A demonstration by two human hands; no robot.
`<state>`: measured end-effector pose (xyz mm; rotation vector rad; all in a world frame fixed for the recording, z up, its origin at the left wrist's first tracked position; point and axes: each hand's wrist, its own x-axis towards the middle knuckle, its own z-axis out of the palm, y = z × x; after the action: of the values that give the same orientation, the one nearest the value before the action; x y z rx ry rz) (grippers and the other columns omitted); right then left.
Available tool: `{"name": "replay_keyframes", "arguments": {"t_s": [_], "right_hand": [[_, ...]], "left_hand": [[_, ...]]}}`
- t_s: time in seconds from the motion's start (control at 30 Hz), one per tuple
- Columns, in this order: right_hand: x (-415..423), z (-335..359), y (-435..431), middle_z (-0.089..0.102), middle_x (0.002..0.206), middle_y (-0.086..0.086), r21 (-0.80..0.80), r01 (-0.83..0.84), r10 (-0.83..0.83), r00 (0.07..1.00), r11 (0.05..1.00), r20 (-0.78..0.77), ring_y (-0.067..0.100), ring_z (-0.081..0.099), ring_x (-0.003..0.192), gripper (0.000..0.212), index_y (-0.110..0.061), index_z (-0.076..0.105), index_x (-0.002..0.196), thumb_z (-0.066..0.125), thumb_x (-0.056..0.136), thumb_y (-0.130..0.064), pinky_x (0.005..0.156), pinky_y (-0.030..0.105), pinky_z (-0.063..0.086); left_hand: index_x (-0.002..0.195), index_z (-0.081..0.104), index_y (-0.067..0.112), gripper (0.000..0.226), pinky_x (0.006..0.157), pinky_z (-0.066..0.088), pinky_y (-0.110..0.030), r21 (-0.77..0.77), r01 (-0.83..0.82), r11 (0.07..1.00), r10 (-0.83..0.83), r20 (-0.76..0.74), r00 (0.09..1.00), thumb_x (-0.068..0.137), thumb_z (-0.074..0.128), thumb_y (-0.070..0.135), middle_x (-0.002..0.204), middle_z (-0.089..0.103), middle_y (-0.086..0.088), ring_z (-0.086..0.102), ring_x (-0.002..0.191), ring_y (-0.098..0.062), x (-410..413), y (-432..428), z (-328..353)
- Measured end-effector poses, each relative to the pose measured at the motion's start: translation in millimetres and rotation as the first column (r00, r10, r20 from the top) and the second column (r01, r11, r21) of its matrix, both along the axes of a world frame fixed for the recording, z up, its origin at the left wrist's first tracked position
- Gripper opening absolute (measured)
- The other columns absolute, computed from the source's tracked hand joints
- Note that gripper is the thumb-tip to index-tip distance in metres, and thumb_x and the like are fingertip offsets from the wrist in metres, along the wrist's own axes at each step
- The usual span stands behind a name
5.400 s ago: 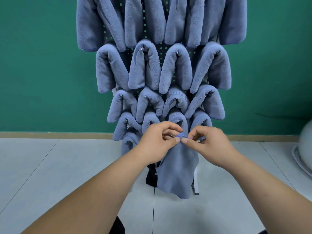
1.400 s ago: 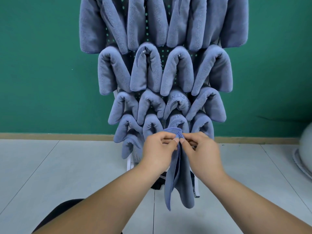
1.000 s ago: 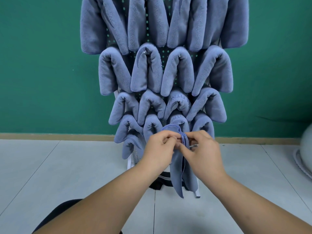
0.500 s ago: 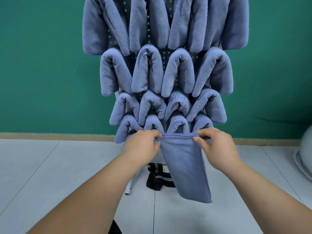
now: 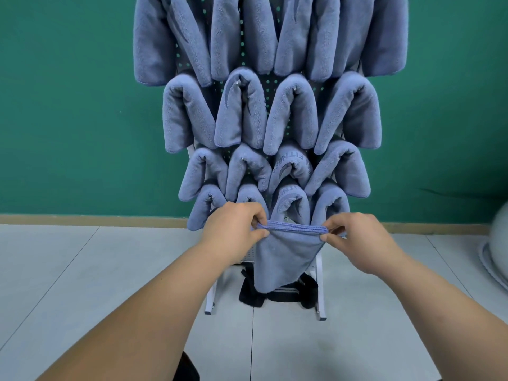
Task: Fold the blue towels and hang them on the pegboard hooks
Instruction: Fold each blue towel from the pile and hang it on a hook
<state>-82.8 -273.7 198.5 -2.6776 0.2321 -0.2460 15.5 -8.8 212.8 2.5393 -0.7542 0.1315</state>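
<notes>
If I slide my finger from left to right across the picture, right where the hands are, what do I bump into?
left hand → blue towel, pinched at its top edge by both hands → right hand → pale round thing at the right edge

12 o'clock: blocked by hung towels (image 5: 291,114) packed over pegboard (image 5: 242,42) | 9 and 3 o'clock: open along green wall (image 5: 68,105) | 6 o'clock: open floor (image 5: 82,284), black bundle (image 5: 248,296) between stand legs (image 5: 210,298)
</notes>
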Motion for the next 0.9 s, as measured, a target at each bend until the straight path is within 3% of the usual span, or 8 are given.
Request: {"name": "replay_keyframes", "arguments": {"t_s": [0.17, 0.23, 0.4, 0.53, 0.67, 0.73, 0.8, 0.9], "right_hand": [[-2.0, 4.8, -0.7, 0.072, 0.085, -0.021, 0.030, -0.030, 0.031, 0.999, 0.999, -0.008, -0.002, 0.066, 0.085, 0.010, -0.036, 0.071, 0.090, 0.074, 0.097, -0.030, 0.075, 0.028, 0.054], [-2.4, 5.4, -1.8, 0.072, 0.085, -0.022, 0.040, -0.036, 0.036, 0.999, 0.999, -0.009, -0.002, 0.066, 0.086, 0.011, -0.036, 0.068, 0.090, 0.072, 0.098, -0.029, 0.077, 0.030, 0.055], [-5.2, 6.9, -3.8, 0.071, 0.089, -0.021, 0.038, -0.074, 0.076, 0.996, 0.997, -0.056, 0.001, 0.067, 0.088, 0.012, -0.037, 0.064, 0.092, 0.068, 0.101, -0.031, 0.078, 0.034, 0.057], [-5.5, 6.7, 3.0, 0.074, 0.089, -0.021, 0.091, -0.132, 0.136, 0.990, 0.987, -0.043, -0.002, 0.068, 0.088, 0.010, -0.035, 0.065, 0.092, 0.069, 0.100, -0.030, 0.083, 0.034, 0.058], [-3.1, 0.6, 23.5, 0.071, 0.087, -0.018, 0.148, -0.144, 0.137, 0.989, 0.978, 0.059, 0.000, 0.067, 0.084, 0.008, -0.031, 0.063, 0.095, 0.068, 0.099, -0.028, 0.082, 0.033, 0.057], [-3.0, -3.8, 35.0, 0.071, 0.086, -0.017, 0.192, -0.168, 0.149, 0.983, 0.967, 0.106, 0.003, 0.067, 0.083, 0.009, -0.031, 0.061, 0.096, 0.068, 0.099, -0.026, 0.080, 0.032, 0.057], [-3.6, -6.2, 45.6, 0.071, 0.084, -0.016, 0.243, -0.222, 0.190, 0.971, 0.944, 0.147, 0.007, 0.067, 0.081, 0.010, -0.032, 0.062, 0.097, 0.067, 0.100, -0.024, 0.077, 0.032, 0.056], [-3.8, -8.4, 55.8, 0.073, 0.087, -0.015, 0.328, -0.294, 0.232, 0.948, 0.898, 0.217, 0.010, 0.070, 0.083, 0.008, -0.031, 0.065, 0.102, 0.066, 0.102, -0.023, 0.078, 0.031, 0.057]], "left_hand": [[0.104, 0.070, 0.039, 0.024, 0.078, 0.057, -0.036, -0.001, 0.052, 0.999, -0.052, -0.080, 0.995, 0.085, 0.085, 0.038, 0.083, 0.069, 0.017, 0.060, 0.074, 0.001, 4.0, 2.2, -2.3], [0.094, 0.073, 0.036, 0.016, 0.078, 0.059, -0.037, 0.017, 0.053, 0.998, -0.052, -0.088, 0.995, 0.085, 0.084, 0.044, 0.080, 0.069, 0.017, 0.062, 0.075, 0.000, 5.3, 2.6, -3.8], [0.083, 0.066, 0.034, 0.023, 0.074, 0.059, -0.036, 0.057, 0.056, 0.997, -0.051, -0.081, 0.995, 0.084, 0.083, 0.050, 0.077, 0.068, 0.016, 0.062, 0.074, 0.001, 5.6, 2.6, -5.5], [0.081, 0.061, 0.029, 0.026, 0.074, 0.057, -0.038, 0.199, -0.011, 0.980, 0.012, -0.003, 1.000, 0.085, 0.082, 0.045, 0.076, 0.063, 0.013, 0.062, 0.083, -0.012, 4.6, 0.8, -2.8], [0.093, 0.054, 0.029, 0.016, 0.077, 0.056, -0.041, 0.322, -0.061, 0.945, 0.034, 0.089, 0.995, 0.089, 0.069, 0.031, 0.095, 0.064, 0.007, 0.063, 0.093, -0.023, -1.1, -1.4, -3.9], [0.114, 0.054, 0.034, 0.030, 0.088, 0.053, -0.037, 0.214, 0.050, 0.975, -0.046, -0.024, 0.999, 0.089, 0.071, 0.037, 0.113, 0.064, 0.013, 0.061, 0.103, -0.017, -4.3, -2.6, -7.0], [0.133, 0.053, 0.040, 0.049, 0.097, 0.049, -0.026, -0.013, 0.191, 0.981, -0.190, -0.195, 0.962, 0.090, 0.075, 0.048, 0.125, 0.062, 0.023, 0.058, 0.115, -0.001, -12.3, -6.9, -5.8], [0.128, 0.060, 0.040, 0.036, 0.093, 0.054, -0.027, -0.167, 0.270, 0.948, -0.300, -0.198, 0.933, 0.095, 0.073, 0.043, 0.111, 0.070, 0.020, 0.064, 0.105, 0.002, -19.3, -16.7, -6.9]]}}
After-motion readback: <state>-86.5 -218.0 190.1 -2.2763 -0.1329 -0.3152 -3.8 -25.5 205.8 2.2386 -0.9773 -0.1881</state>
